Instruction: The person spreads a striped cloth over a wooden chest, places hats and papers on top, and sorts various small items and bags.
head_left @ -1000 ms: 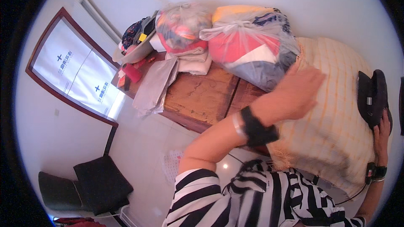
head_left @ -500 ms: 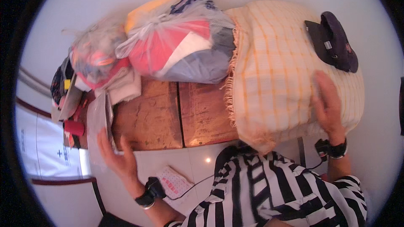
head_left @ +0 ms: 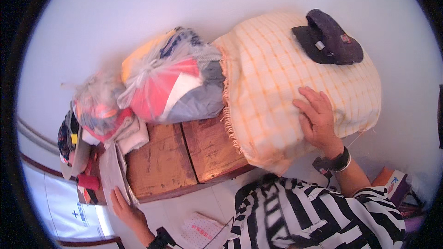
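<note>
My right hand point(head_left: 317, 121) rests with fingers spread on a large bulging bundle covered by a cream cloth with orange checks point(head_left: 263, 74). A dark cap point(head_left: 330, 41) sits on top of that bundle, beyond my fingers. On the left, my left hand point(head_left: 128, 213) has its fingers stretched out at the near end of a long, flat, greyish plastic packet point(head_left: 113, 168). The fingers overlap the packet; whether they press on it I cannot tell. My left thumb is not clearly seen. Both wrists wear dark bands.
Two clear plastic bags of clothes, a large one point(head_left: 173, 87) and a smaller one point(head_left: 97, 108), lie along the wall on a brown wooden surface point(head_left: 159, 163). A folded pale cloth point(head_left: 134, 133) and a red spool-like thing point(head_left: 87, 182) are at left. A box point(head_left: 392, 184) stands lower right.
The view has shifted, moving the bundle left in the picture. My right hand has come down onto the checked cloth, nearer its middle. My left hand has turned, its fingers closer together at the packet's end.
</note>
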`<act>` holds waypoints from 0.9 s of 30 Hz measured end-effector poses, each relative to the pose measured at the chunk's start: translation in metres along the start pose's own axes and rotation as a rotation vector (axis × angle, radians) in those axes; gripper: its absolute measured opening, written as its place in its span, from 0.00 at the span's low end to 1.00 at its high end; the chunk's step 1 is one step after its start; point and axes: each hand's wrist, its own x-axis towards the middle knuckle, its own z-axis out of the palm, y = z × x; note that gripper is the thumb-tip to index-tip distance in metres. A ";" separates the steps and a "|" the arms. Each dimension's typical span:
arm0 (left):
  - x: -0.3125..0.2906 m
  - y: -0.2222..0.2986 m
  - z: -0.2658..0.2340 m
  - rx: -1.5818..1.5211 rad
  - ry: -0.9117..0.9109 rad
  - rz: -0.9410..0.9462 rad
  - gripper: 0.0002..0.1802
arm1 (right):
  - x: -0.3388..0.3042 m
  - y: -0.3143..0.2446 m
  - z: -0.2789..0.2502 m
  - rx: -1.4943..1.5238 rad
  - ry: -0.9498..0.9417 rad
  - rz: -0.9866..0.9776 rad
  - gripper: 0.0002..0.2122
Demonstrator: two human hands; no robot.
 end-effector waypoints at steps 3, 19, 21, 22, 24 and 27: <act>-0.002 -0.016 -0.015 -0.122 -0.040 0.052 0.33 | -0.002 -0.001 -0.001 0.012 0.011 0.013 0.16; 0.039 0.036 -0.127 -0.326 0.617 -0.672 0.21 | -0.009 0.014 -0.006 0.118 0.073 -0.021 0.14; 0.061 0.060 -0.132 -0.672 0.594 -0.635 0.23 | -0.009 0.013 -0.006 0.120 0.080 -0.011 0.14; 0.076 0.077 -0.131 -0.847 0.580 -0.610 0.24 | -0.009 0.013 -0.006 0.119 0.087 -0.008 0.13; 0.100 0.111 -0.143 -1.166 0.556 -0.526 0.26 | -0.009 0.017 -0.004 0.165 0.103 -0.016 0.14; 0.147 0.151 -0.118 -0.972 0.420 -0.431 0.22 | -0.008 0.015 -0.005 0.197 0.102 -0.041 0.14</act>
